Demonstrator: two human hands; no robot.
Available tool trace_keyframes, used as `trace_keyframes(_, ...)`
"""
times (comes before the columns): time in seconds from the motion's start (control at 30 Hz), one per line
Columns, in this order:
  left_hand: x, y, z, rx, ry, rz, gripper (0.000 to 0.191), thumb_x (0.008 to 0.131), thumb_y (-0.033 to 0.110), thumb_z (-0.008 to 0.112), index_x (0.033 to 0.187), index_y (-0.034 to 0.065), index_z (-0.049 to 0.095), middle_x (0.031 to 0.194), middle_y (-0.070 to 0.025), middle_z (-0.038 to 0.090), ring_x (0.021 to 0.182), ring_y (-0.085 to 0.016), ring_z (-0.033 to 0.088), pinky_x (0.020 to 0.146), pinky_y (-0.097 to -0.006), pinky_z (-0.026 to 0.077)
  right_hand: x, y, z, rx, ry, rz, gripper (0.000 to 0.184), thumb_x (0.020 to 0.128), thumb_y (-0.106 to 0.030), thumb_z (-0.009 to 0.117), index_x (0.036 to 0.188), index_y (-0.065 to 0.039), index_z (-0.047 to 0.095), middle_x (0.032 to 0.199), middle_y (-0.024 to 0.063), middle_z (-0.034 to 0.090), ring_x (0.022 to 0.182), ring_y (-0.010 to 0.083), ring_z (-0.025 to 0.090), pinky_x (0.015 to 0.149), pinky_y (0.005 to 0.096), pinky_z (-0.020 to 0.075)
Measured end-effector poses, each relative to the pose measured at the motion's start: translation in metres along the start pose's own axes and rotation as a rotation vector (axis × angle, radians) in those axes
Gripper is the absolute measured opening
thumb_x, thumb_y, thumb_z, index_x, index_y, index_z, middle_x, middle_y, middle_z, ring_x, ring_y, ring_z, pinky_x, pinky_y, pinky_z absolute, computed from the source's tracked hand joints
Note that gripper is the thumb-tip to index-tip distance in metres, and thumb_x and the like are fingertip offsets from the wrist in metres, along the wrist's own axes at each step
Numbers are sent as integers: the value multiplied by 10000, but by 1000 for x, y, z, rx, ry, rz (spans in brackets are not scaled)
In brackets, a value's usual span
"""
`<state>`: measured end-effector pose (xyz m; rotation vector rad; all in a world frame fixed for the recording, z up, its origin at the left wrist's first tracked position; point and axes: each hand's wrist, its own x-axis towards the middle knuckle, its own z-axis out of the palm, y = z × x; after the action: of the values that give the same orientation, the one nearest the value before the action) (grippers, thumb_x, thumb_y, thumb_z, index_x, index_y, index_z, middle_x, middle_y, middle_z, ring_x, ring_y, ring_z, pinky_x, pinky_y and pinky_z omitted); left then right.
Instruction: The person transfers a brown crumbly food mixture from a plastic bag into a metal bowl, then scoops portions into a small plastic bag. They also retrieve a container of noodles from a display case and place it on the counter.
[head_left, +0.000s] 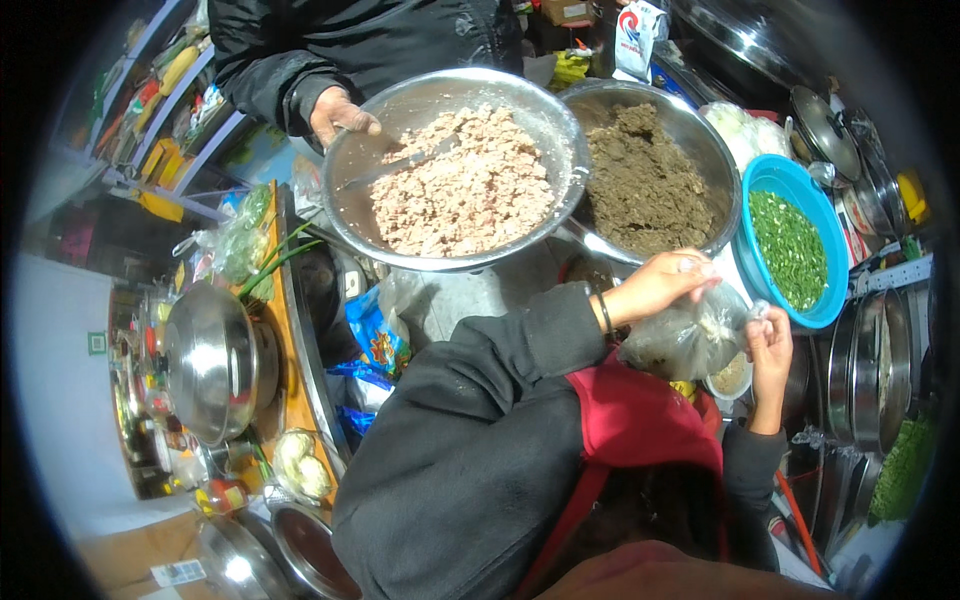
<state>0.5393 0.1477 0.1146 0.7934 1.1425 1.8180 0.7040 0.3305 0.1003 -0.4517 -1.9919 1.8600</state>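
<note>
My left hand (667, 281) pinches one side of the gathered mouth of a clear plastic bag (679, 341). My right hand (769, 345) grips the other side of the bag's mouth, where the film is bunched and twisted. Something dark shows through the film; I cannot tell what it is. Just beyond my hands is a steel bowl of brown minced filling (649, 180). Right of it stands a blue plastic basin (739, 247) holding chopped green onions (787, 247). Partly behind the bag is a small bowl of pale brown contents (729, 376).
Opposite me, a person's hand (337, 116) holds the rim of a large steel bowl (450, 264) of pale minced meat (465, 187), with a utensil in it. A lidded steel pot (214, 360) and a cabbage (300, 461) sit on the left counter. Steel steamer trays (862, 367) stand at right.
</note>
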Motion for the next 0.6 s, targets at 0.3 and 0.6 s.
trace_keyframes(0.3, 4, -2, 41, 285, -245, 225, 581, 804, 229, 629, 1302, 87, 365, 1220, -156, 473, 1161, -257, 436, 981, -367, 331, -11, 2, 27, 231, 120, 29, 197, 886, -180, 545, 976, -4, 547, 759, 10, 543, 470, 10, 334, 417, 155, 223)
trace_keyframes(0.6, -13, -39, 34, 869, -246, 417, 242, 662, 20, 559, 899, 60, 526, 866, -85, 588, 836, -258, 562, 747, -341, 426, -25, -2, 25, 682, 252, 73, 210, 911, -136, 489, 1047, 23, 507, 808, 86, 588, 447, 18, 340, 382, 150, 226)
